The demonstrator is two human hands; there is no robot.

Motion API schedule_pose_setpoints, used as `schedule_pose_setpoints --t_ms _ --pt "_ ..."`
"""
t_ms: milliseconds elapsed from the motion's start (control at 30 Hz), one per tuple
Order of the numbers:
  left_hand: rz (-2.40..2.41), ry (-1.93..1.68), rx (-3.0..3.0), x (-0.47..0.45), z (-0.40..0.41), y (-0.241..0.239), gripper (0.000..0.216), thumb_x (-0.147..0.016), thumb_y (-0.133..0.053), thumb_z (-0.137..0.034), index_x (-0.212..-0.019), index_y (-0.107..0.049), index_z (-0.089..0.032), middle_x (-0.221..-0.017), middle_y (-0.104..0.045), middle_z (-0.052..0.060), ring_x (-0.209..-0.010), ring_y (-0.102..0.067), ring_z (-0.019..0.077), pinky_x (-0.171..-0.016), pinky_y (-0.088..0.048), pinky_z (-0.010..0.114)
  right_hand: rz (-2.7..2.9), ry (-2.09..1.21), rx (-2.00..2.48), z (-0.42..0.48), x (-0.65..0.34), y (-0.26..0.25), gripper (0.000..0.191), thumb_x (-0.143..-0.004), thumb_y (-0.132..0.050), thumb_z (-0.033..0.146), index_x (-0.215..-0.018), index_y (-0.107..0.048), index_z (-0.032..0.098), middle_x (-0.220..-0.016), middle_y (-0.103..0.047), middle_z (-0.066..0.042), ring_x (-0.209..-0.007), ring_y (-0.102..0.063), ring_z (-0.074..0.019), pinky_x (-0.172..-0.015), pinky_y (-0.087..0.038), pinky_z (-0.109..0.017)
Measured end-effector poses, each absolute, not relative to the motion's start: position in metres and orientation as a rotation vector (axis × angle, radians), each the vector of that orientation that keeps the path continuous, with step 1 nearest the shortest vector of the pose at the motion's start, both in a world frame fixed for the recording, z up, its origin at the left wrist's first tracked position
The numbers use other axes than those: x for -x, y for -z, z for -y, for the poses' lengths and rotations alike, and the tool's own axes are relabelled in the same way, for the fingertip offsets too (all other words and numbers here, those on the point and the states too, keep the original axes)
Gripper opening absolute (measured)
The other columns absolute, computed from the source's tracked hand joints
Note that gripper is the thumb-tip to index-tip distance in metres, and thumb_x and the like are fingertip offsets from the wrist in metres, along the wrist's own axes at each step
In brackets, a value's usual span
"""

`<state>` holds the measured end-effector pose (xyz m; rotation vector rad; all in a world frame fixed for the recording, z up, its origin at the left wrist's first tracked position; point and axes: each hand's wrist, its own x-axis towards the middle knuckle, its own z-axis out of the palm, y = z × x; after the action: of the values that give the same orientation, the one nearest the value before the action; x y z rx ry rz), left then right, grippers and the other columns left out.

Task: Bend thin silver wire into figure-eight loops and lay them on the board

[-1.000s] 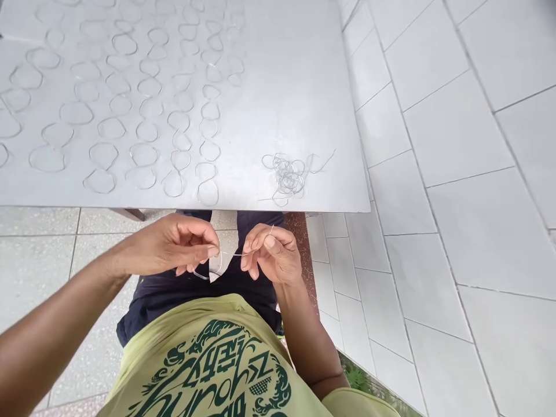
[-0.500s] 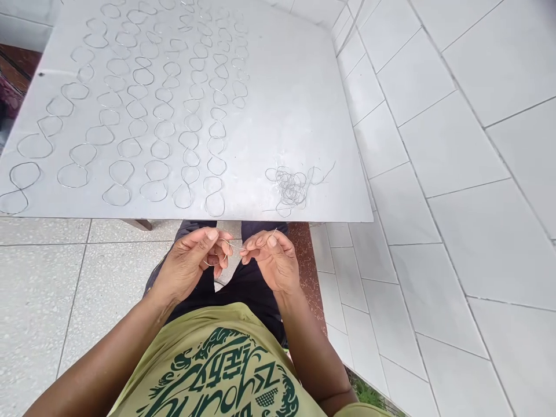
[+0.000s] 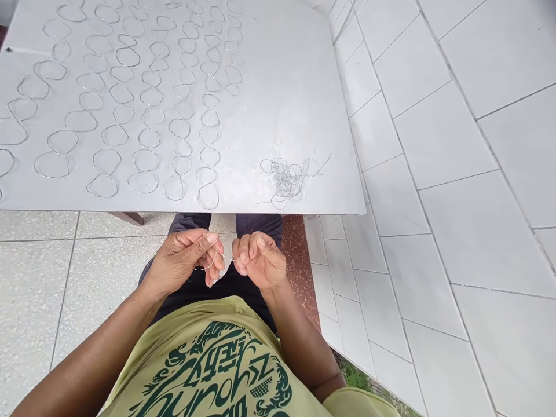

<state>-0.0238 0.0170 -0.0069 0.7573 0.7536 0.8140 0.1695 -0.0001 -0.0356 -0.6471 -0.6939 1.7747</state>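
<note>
My left hand (image 3: 185, 260) and my right hand (image 3: 259, 260) are close together over my lap, just below the near edge of a white board (image 3: 282, 87). Both pinch one thin piece of silver wire (image 3: 207, 265), which curves into a small loop under the left fingers and runs across to the curled right fingers. On the board lie several rows of bent figure-eight wire shapes (image 3: 150, 110). A small tangle of loose wire (image 3: 286, 176) sits near the board's front right corner, a little beyond my right hand.
The board rests on a low support whose dark leg (image 3: 128, 218) shows under its front edge. White tiled wall or floor (image 3: 456, 145) fills the right side, speckled floor (image 3: 43, 272) the left. My green printed shirt and dark trousers are below.
My hands have drawn closer together and the right fingers have curled tighter on the wire. The wire end that stuck up from the right hand no longer shows. The view shifted slightly.
</note>
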Motion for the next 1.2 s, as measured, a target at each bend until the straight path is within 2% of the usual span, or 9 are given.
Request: schedule_pose_setpoints --t_ms 167,300,367,500,667,833,967,1200 --pt "-0.777 -0.778 -0.821 0.028 -0.015 0.006 0.031 -0.101 -0.066 -0.04 -0.086 -0.074 -0.014 -0.071 -0.076 0.006 -0.051 -0.071 0.017 -0.045 -0.061 0.027 0.656 -1.828 0.635 0.0 -0.169 0.036 0.042 -0.093 -0.071 0.049 -0.064 -0.057 0.022 -0.063 -0.058 -0.003 -0.054 -0.05 -0.0167 -0.038 -0.044 -0.025" --pt "-0.85 -0.842 -0.834 0.027 -0.015 0.007 0.03 -0.102 -0.065 -0.04 -0.088 -0.074 -0.015 -0.074 -0.076 0.004 -0.055 -0.072 0.0169 -0.049 -0.062 0.028 0.661 -1.789 0.701 0.005 -0.17 0.031 0.04 -0.093 -0.07 0.06 -0.089 -0.071 0.02 -0.087 -0.072 -0.007 -0.063 -0.064 -0.0174 -0.046 -0.054 -0.029" --pt "-0.873 -0.858 -0.842 0.026 -0.017 0.007 0.03 -0.102 -0.065 -0.042 -0.09 -0.073 -0.015 -0.075 -0.075 0.004 -0.057 -0.072 0.0173 -0.049 -0.062 0.029 0.719 -1.72 0.756 0.008 -0.17 0.027 0.039 -0.092 -0.073 0.058 -0.099 -0.075 0.019 -0.096 -0.076 -0.009 -0.071 -0.07 -0.0192 -0.054 -0.059 -0.031" --pt "-0.87 -0.848 -0.82 0.025 -0.019 0.006 0.029 -0.1 -0.068 -0.043 -0.096 -0.074 -0.015 -0.076 -0.074 0.004 -0.057 -0.07 0.0165 -0.048 -0.061 0.028 0.754 -1.563 0.907 0.013 -0.166 0.02 0.028 -0.101 -0.067 0.044 -0.094 -0.076 0.018 -0.091 -0.077 -0.008 -0.069 -0.073 -0.0176 -0.059 -0.06 -0.03" --pt "-0.825 -0.887 -0.659 0.022 -0.014 0.005 0.029 -0.091 -0.079 -0.039 -0.108 -0.074 -0.015 -0.084 -0.075 0.005 -0.063 -0.069 0.0149 -0.051 -0.058 0.025 0.649 -1.48 1.016 0.01 -0.158 0.015 0.032 -0.099 -0.069 0.048 -0.091 -0.076 0.018 -0.091 -0.079 -0.008 -0.075 -0.076 -0.0192 -0.065 -0.063 -0.031" --pt "-0.917 -1.011 -0.556 0.012 -0.004 0.01 0.019 -0.086 -0.086 -0.032 -0.093 -0.079 -0.016 -0.073 -0.069 0.002 -0.061 -0.062 0.0107 -0.052 -0.053 0.021 0.569 -1.541 1.012 0.008 -0.15 0.015 0.032 -0.098 -0.07 0.049 -0.092 -0.075 0.018 -0.095 -0.079 -0.01 -0.082 -0.078 -0.0216 -0.072 -0.064 -0.034" --pt "-0.957 -1.101 -0.569 0.007 -0.002 0.01 0.02 -0.086 -0.085 -0.034 -0.082 -0.076 -0.016 -0.073 -0.066 0.001 -0.059 -0.058 0.0095 -0.047 -0.048 0.02 0.599 -1.524 1.034 0.011 -0.144 0.015 0.03 -0.1 -0.068 0.047 -0.1 -0.074 0.018 -0.095 -0.078 -0.01 -0.076 -0.076 -0.0199 -0.066 -0.062 -0.033" --pt "-0.964 -1.04 -0.828 0.015 -0.004 0.012 0.019 -0.095 -0.075 -0.035 -0.085 -0.075 -0.018 -0.075 -0.067 0.001 -0.06 -0.061 0.0106 -0.052 -0.051 0.022 0.792 -1.444 1.188 0.012 -0.149 0.014 0.033 -0.104 -0.059 0.043 -0.121 -0.071 0.016 -0.085 -0.077 -0.007 -0.061 -0.073 -0.0178 -0.052 -0.058 -0.029"
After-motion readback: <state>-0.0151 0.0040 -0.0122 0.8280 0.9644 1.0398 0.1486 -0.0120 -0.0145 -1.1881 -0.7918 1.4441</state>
